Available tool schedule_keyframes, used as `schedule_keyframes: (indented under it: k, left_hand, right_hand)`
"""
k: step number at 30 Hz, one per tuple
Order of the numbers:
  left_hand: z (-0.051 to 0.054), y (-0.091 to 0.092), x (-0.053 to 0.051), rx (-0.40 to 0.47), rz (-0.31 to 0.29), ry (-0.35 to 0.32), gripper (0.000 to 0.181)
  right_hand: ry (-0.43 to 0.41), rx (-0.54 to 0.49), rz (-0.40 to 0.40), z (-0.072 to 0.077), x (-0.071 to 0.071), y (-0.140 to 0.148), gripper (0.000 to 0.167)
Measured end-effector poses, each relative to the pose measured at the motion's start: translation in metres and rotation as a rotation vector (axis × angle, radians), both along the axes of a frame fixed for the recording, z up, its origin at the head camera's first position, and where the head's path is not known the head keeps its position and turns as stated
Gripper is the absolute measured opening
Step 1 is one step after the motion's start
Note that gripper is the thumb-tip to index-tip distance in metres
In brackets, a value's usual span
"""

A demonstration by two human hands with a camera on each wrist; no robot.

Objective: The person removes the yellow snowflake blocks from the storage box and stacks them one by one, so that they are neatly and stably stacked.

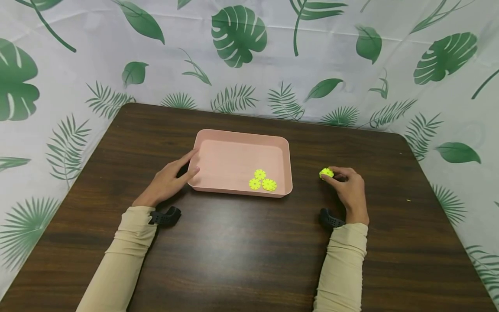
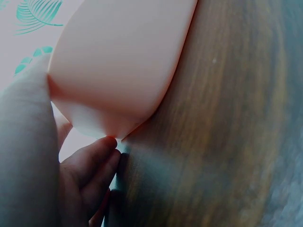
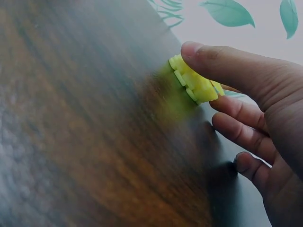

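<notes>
A shallow pink tray (image 1: 234, 161) lies on the table, and my left hand (image 1: 165, 182) holds its left end, the thumb at the rim and the fingers along the outer wall. Inside the tray's near right corner are several bright yellow notched discs (image 1: 255, 183), lying flat close together. To the right of the tray, my right hand (image 1: 351, 190) pinches yellow notched discs (image 3: 196, 82) between thumb and fingers, just at the tabletop. In the right wrist view they look stacked; how many is unclear. The other fingers of that hand curl loosely below.
The dark wooden table (image 1: 234, 251) has a leaf-printed white cloth (image 1: 269, 73) hanging behind it. A tiny yellow scrap (image 1: 408, 200) lies on the right of the tabletop. Black bands (image 1: 166, 216) sit on both wrists.
</notes>
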State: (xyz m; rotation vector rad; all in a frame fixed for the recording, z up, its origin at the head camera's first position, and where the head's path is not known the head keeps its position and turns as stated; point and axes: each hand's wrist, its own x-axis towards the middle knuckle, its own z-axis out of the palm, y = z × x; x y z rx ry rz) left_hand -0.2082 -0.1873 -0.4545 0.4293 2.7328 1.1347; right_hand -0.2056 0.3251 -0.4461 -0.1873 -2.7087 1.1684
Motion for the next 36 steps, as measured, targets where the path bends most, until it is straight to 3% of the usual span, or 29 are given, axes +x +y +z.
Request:
schedule_keyframes:
  k: [8, 16, 21, 27, 31, 34, 36]
  left_hand:
    - [-0.001, -0.004, 0.003, -0.003, 0.012, -0.006, 0.07]
    - [0.0, -0.006, 0.004, -0.004, 0.013, -0.008, 0.07]
    - [0.0, -0.004, 0.002, 0.002, 0.008, 0.001, 0.07]
    - [0.0, 0.0, 0.0, 0.009, 0.0, 0.016, 0.07]
    - [0.0, 0.002, 0.0, 0.007, 0.004, 0.02, 0.07]
    - [0.0, 0.002, 0.0, 0.003, 0.006, 0.019, 0.071]
    - [0.0, 0.001, 0.0, -0.004, 0.011, 0.017, 0.071]
  right_hand:
    - [-0.041, 0.0, 0.011, 0.001, -0.001, -0.004, 0.048]
    - [0.037, 0.021, 0.017, 0.008, -0.006, -0.019, 0.049]
    - [0.102, -0.013, 0.076, 0.017, -0.015, -0.046, 0.045]
    - [0.164, -0.056, 0.187, 0.034, -0.024, -0.103, 0.038]
    - [0.088, -0.012, 0.365, 0.044, -0.028, -0.138, 0.035]
    - [-0.05, 0.05, 0.495, 0.046, -0.028, -0.153, 0.034]
    - [-0.153, 0.084, 0.54, 0.045, -0.028, -0.159, 0.033]
